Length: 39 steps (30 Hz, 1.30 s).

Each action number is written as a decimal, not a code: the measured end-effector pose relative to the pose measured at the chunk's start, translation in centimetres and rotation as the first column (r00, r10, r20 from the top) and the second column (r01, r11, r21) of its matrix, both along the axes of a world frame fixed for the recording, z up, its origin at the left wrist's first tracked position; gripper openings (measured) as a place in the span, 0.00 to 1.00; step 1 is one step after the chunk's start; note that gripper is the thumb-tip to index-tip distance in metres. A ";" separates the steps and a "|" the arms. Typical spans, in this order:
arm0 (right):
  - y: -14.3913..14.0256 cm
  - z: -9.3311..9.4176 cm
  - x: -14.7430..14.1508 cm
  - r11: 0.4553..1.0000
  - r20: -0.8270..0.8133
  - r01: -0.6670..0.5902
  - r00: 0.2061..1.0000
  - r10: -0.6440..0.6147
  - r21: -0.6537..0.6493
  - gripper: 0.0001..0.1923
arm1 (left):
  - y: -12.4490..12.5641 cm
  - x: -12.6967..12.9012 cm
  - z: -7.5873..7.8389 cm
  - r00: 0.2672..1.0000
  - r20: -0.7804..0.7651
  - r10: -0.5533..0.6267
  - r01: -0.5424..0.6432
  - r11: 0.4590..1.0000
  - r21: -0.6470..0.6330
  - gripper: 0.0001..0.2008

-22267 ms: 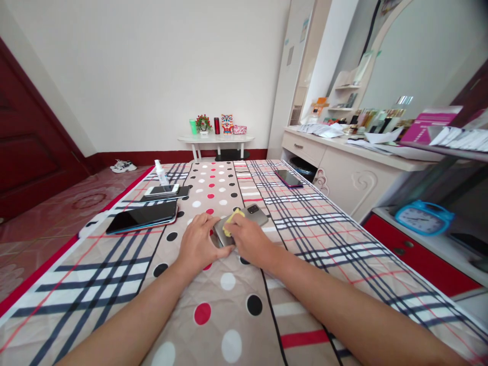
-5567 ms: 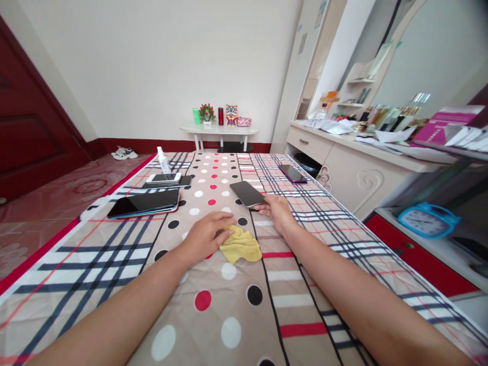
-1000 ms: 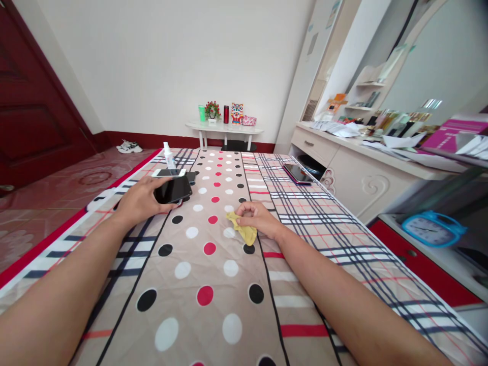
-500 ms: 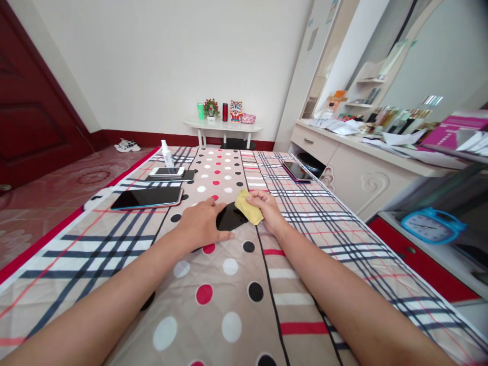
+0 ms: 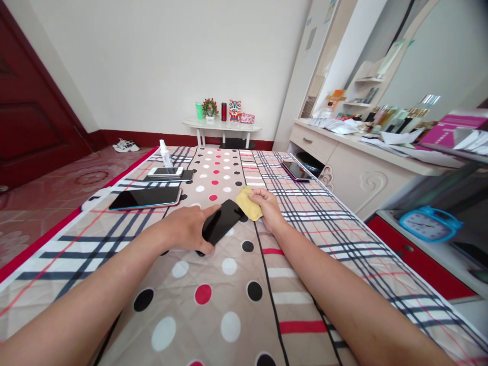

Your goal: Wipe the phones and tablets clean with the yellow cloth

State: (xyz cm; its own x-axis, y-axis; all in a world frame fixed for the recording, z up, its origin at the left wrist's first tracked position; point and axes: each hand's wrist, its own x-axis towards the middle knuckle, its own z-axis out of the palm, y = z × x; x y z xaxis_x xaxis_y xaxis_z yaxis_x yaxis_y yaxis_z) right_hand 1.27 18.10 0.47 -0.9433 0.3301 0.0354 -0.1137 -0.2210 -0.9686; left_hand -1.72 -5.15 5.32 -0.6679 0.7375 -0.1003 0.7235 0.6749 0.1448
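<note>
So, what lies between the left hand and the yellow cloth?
In the head view, the black phone lies between the left hand and the yellow cloth.

Home bedroom, quilted bedspread (image 5: 305, 244), mirrored dressing table (image 5: 354, 162) with cosmetics, alarm clock (image 5: 429, 224)

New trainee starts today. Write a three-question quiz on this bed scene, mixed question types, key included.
1. True or false: the right hand holds a yellow cloth.
2. What does the left hand grip?
A. spray bottle
B. black phone
C. clock
3. Fill in: the spray bottle stands at the bed's far ____ side.

Key
1. True.
2. B, the black phone, screen up on the quilt.
3. Left, beyond the tablet.
</note>
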 end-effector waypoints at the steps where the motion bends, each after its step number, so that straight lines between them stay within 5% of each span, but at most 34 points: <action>1: 0.1 -0.1 -0.1 0.999 -0.005 0.035 0.999 -0.035 0.012 0.14 | 0.5 0.4 -0.3 0.998 -0.039 0.046 -0.046 0.999 0.009 0.50; 5: 0.6 -0.7 -0.6 0.981 -0.058 0.156 0.987 -0.151 0.111 0.15 | 2.3 1.8 -1.5 0.954 -0.178 0.241 -0.219 0.966 0.137 0.45; 8: 1.0 -1.0 -0.7 0.927 -0.139 0.231 0.970 -0.198 0.294 0.15 | 2.7 1.6 -2.0 0.990 -0.074 0.120 -0.097 0.961 0.258 0.41; 12: 1.2 -1.0 -0.5 0.757 -0.222 0.256 0.963 -0.150 0.601 0.10 | 1.7 -0.1 -2.5 0.972 0.182 -0.145 0.062 0.916 0.395 0.47; 16: 1.1 -1.0 -0.3 0.539 -0.214 0.205 0.976 -0.047 0.817 0.10 | 0.9 -1.3 -3.2 0.937 0.284 -0.202 0.056 0.891 0.450 0.51; 19: 1.1 -0.9 -0.3 0.458 -0.135 0.117 0.991 0.006 0.881 0.11 | 0.9 -1.4 -3.3 0.938 0.302 -0.170 0.017 0.893 0.450 0.53; 25: -0.4 0.4 1.1 0.402 -0.085 0.030 0.989 0.120 0.915 0.08 | 0.9 -1.1 -3.1 0.931 0.333 -0.149 -0.015 0.896 0.444 0.57; 29: -3.1 1.6 2.9 0.216 -0.024 -0.076 0.905 0.426 0.973 0.09 | 0.8 -1.0 -3.2 0.933 0.323 -0.157 -0.007 0.892 0.452 0.61; 31: -3.6 1.8 3.1 0.132 -0.012 -0.056 0.887 0.462 0.990 0.09 | 0.8 -1.0 -3.2 0.936 0.318 -0.152 -0.006 0.895 0.447 0.62; 35: -1.5 1.6 1.8 0.048 -0.032 0.024 0.985 0.170 0.999 0.12 | 0.9 -0.9 -3.1 0.936 0.317 -0.155 0.001 0.900 0.436 0.63; 39: 1.0 1.3 0.9 0.005 -0.041 0.042 0.997 -0.067 0.999 0.15 | 1.0 -1.0 -3.2 0.949 0.287 -0.130 0.002 0.913 0.407 0.63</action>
